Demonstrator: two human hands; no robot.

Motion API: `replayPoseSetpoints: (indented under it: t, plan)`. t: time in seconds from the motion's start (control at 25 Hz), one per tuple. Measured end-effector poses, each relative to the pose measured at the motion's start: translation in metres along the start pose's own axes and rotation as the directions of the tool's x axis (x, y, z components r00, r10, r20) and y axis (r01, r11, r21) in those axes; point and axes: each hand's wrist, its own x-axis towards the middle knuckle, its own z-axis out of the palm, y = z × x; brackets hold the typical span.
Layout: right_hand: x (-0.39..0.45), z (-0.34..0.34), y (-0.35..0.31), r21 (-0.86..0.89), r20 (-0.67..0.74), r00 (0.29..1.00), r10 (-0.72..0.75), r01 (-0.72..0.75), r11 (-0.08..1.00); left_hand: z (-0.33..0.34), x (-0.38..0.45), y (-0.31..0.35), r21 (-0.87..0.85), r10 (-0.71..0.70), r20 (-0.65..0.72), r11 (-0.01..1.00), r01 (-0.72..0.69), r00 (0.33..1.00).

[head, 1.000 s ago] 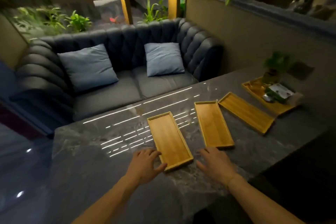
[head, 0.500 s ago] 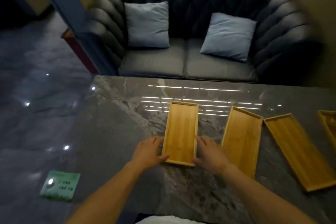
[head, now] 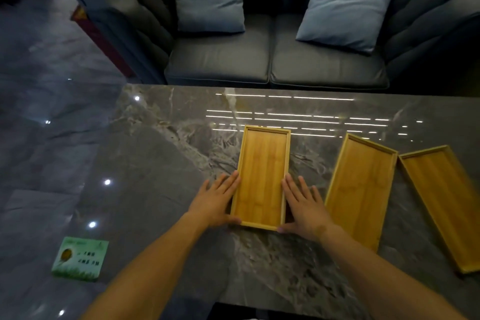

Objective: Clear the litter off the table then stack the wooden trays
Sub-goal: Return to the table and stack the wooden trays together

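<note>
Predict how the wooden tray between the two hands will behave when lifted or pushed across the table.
The wooden tray looks rigid, so it should lift flat without flexing. On the glossy table it would probably slide easily. Flat and shallow, it seems unlikely to tip or roll.

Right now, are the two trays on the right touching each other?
Touching, as far as the head view shows: the middle tray's far right corner meets the right tray's left rim, no gap visible.

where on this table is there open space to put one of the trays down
The widest bare patch of the table lies left of the left hand, out to its left edge. A strip is free between the trays and the sofa-side edge. It is crowded on the right: the middle tray and right tray nearly touch, beside the held tray and right hand.
</note>
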Motion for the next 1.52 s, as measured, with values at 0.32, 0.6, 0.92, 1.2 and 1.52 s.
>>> replayPoseSetpoints:
  t: [0.32, 0.6, 0.92, 1.2, 1.52]
  plan:
    - [-0.035, 0.028, -0.003, -0.047, 0.002, 1.0, -0.018, 0.018, 0.999, 0.029, -0.039, 0.014, -0.052, 0.034, -0.01, 0.998, -0.034, 0.999]
    - [-0.069, 0.054, -0.021, -0.093, 0.016, 1.0, 0.003, -0.002, 0.996, 0.051, -0.075, 0.027, -0.043, 0.032, 0.025, 0.999, -0.031, 0.999]
    - [-0.108, 0.029, 0.049, 0.039, -0.251, 0.912, 0.326, -0.327, 0.944, -0.004, -0.021, 0.069, 0.115, 0.237, -0.161, 0.969, -0.221, 0.958]
    - [-0.103, 0.0, 0.148, 0.072, -0.312, 0.794, 0.521, -0.527, 0.847, -0.054, 0.095, 0.191, 0.143, 0.278, -0.204, 0.957, -0.252, 0.939]
    - [-0.066, -0.004, 0.167, 0.333, -0.252, 0.758, 0.602, -0.516, 0.789, -0.05, 0.141, 0.235, -0.087, 0.044, -0.141, 0.995, -0.057, 0.989]
